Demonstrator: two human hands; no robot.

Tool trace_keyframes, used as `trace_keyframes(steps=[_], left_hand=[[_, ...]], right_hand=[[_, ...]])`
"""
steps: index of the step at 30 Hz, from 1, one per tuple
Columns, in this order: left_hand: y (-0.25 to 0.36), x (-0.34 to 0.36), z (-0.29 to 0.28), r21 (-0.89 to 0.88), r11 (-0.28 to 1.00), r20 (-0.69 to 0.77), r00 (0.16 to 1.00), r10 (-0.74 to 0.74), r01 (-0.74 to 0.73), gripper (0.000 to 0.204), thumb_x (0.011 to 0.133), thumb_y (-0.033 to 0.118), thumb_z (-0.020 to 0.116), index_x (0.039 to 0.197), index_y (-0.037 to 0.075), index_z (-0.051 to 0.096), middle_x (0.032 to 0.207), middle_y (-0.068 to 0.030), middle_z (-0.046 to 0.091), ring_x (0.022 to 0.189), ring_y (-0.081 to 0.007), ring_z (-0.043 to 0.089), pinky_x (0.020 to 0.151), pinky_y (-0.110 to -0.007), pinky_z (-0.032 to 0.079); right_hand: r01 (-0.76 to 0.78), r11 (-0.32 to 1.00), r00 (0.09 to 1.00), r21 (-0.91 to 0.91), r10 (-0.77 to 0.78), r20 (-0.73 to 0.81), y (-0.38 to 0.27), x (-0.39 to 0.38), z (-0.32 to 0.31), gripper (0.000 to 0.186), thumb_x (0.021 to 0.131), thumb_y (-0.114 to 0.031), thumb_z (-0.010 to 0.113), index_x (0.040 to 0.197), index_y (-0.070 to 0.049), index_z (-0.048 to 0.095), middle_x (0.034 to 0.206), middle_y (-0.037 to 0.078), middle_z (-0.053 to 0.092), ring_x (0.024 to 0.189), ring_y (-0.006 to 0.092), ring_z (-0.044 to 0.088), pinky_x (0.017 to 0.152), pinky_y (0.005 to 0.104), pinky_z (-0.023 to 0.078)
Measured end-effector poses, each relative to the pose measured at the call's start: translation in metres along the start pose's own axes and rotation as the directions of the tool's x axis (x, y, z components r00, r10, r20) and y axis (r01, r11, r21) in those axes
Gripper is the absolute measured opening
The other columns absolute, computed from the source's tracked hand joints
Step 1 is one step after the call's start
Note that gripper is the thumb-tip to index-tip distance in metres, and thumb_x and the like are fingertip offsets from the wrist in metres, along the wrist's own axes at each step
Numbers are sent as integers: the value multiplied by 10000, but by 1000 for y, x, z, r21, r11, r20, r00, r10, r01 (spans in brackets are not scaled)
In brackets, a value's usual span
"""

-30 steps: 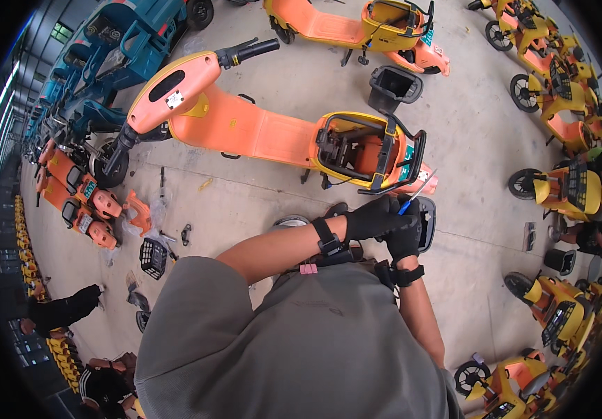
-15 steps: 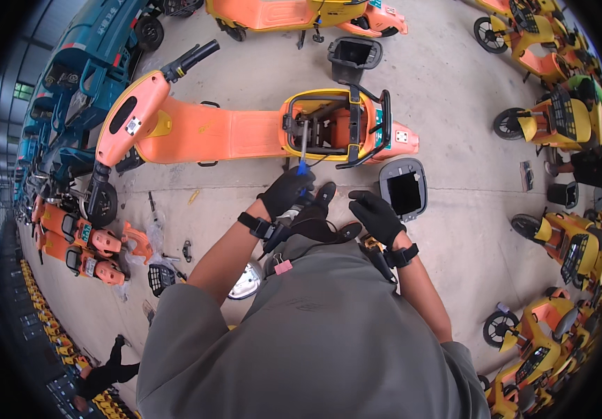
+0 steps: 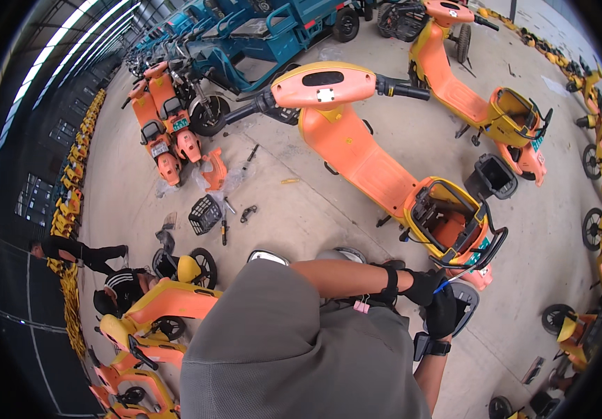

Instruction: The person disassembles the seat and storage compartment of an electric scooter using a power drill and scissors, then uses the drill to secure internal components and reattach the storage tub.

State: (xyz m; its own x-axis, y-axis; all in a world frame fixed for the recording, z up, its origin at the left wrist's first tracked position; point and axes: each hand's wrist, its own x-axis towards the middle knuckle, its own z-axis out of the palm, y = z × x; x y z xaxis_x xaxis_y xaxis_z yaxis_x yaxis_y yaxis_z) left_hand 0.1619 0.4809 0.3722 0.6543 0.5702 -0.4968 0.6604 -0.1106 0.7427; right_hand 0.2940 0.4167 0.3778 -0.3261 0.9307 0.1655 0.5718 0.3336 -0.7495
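Pale concrete floor (image 3: 294, 216) spreads through the hall, with teal cargo vehicles (image 3: 276, 35) parked at the far side and a row of yellow scooters (image 3: 70, 209) along the left wall. Nearest the worker stands an orange-and-yellow scooter (image 3: 363, 164), handlebar far and left, its open rear compartment near and right. Just short of its tail, the worker's left hand (image 3: 421, 287) and right hand (image 3: 442, 312), both black-gloved, are pressed together, fingers curled in. Between them pokes out a blue-handled tool (image 3: 442, 286), its thin shaft slanting right toward the scooter's tail. From where I stand the gloves blend together, so I cannot tell which hand grips the handle, nor whether the tip touches anything. Partly behind the right hand sits a grey-rimmed bin (image 3: 474, 302); a second dark bin (image 3: 477, 183) stands farther off. Over on the left lie a black basket (image 3: 205, 215) and an orange panel (image 3: 214, 170).
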Motion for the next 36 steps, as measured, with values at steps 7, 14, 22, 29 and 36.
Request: trace_keyframes(steps=[7, 14, 22, 29, 36], left_hand=[[0, 1, -7, -52, 997, -28, 998, 50, -52, 848, 648, 114, 603, 1323, -3, 103, 965, -265, 555, 871, -369, 567, 719, -401, 460], [9, -34, -31, -63, 993, 130, 987, -90, 99, 907, 617, 180, 663, 1309, -68, 129, 987, -242, 567, 904, -331, 566, 717, -370, 458], [-5, -31, -29, -210, 978, 161, 986, 39, -4, 699, 616, 220, 678, 1177, -33, 348, 869, -157, 588, 759, -251, 576, 610, -327, 466], [0, -4, -40, -394, 914, 420, 904, 82, 100, 499, 625, 236, 664, 1024, 15, 465, 752, -91, 578, 619, -166, 548, 507, -280, 440], [-54, 27, -83, -414, 910, 279, 954, 112, 15, 285, 676, 258, 661, 814, 43, 534, 722, -41, 539, 659, -132, 531, 589, -275, 430]], right_hand=[[40, 999, 999, -27, -41, -4, 3, 8, 6, 337, 716, -4, 531, 1052, -6, 556, 1111, 154, 537, 1028, 316, 507, 844, 355, 433], [146, 986, 986, 77, -152, 74, 7, 12, 22, 341, 738, 2, 547, 1079, -2, 535, 1086, 137, 546, 1014, 286, 522, 838, 332, 435], [-171, 965, 974, 197, 136, 180, 47, -16, 34, 366, 684, -19, 555, 1050, -11, 550, 1032, 151, 561, 932, 306, 545, 777, 346, 451], [-344, 902, 938, 261, 315, 148, 31, -30, 20, 427, 629, -8, 644, 1046, -57, 567, 991, 106, 577, 881, 254, 557, 693, 319, 468], [-453, 153, 681, 878, 695, 231, 31, 0, 16, 311, 870, -151, 497, 1152, -22, 472, 881, 96, 604, 724, 127, 570, 623, 235, 479]])
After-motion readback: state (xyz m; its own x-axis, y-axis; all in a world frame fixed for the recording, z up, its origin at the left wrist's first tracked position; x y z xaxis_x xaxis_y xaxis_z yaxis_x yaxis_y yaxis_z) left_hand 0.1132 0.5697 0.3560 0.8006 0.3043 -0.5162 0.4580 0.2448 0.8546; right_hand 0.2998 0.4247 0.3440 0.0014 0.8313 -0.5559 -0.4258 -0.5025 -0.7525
